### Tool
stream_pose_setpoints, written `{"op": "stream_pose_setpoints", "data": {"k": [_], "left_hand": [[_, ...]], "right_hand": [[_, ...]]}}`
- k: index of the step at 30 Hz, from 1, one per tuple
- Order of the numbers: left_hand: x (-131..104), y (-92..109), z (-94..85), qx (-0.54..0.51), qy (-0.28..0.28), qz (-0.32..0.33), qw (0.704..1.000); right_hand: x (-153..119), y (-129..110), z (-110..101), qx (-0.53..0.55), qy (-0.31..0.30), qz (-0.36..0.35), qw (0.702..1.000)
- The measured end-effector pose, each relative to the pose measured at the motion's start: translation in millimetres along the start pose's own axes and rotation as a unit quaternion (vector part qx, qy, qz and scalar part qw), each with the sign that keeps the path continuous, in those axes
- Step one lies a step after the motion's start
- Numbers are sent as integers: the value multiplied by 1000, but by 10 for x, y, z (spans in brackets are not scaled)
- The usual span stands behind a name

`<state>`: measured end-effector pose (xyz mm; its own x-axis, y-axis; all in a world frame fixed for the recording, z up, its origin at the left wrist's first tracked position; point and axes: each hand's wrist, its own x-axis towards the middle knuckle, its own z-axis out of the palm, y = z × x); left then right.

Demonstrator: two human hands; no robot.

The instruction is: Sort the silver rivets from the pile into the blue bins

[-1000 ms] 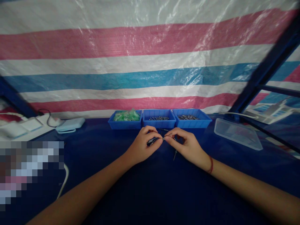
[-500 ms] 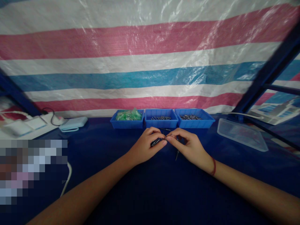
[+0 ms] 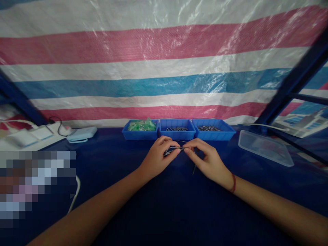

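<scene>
Several thin dark metal pins are gathered in my left hand, closed between thumb and fingers. One slender metal piece bridges the gap between the fingertips of both hands. My right hand pinches its right end between thumb and index finger. A further thin piece shows below the right hand; whether it is held or lies on the table, I cannot tell. Just behind the fingertips is another thin dark rod. Their exact kind is too small to make out.
Across the back stand three blue bins: the left bin has green plastic packets, the middle bin and right bin hold loose metal pins. A clear plastic lid lies right. Left are a light-blue case and a white power strip.
The fingertips have drawn slightly apart, and more of the thin piece between them shows. My left hand has risen a little. The bins stand as before.
</scene>
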<state>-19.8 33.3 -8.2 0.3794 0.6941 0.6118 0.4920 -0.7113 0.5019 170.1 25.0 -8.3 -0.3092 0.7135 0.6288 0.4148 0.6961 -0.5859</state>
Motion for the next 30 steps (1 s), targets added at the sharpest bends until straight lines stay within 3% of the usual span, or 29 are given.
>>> {"op": "stream_pose_setpoints", "data": {"k": [5, 7, 9, 12, 15, 18, 22, 26, 30], "left_hand": [[-10, 24, -12, 12, 14, 13, 1000], [-12, 23, -8, 22, 19, 6, 1000], [-17, 13, 3, 47, 17, -13, 999], [-31, -9, 27, 114, -20, -35, 993], [-49, -31, 49, 166, -67, -45, 983], [-59, -46, 63, 189, -109, -58, 974], [-57, -41, 66, 194, -117, -64, 972], [-48, -15, 58, 198, -115, -56, 972], [-42, -10, 55, 199, -125, -52, 971]], "right_hand": [[13, 2, -6, -85, -35, -43, 995], [54, 63, -48, -97, -5, -33, 995], [117, 186, -138, -122, 66, -1, 990], [222, 435, -344, -210, 167, 51, 962], [287, 616, -512, -334, 180, 68, 923], [292, 623, -529, -416, 168, 80, 890], [241, 424, -365, -389, 125, 15, 913], [161, 199, -171, -321, -31, -82, 943], [105, 100, -74, -309, -143, -86, 936]]}}
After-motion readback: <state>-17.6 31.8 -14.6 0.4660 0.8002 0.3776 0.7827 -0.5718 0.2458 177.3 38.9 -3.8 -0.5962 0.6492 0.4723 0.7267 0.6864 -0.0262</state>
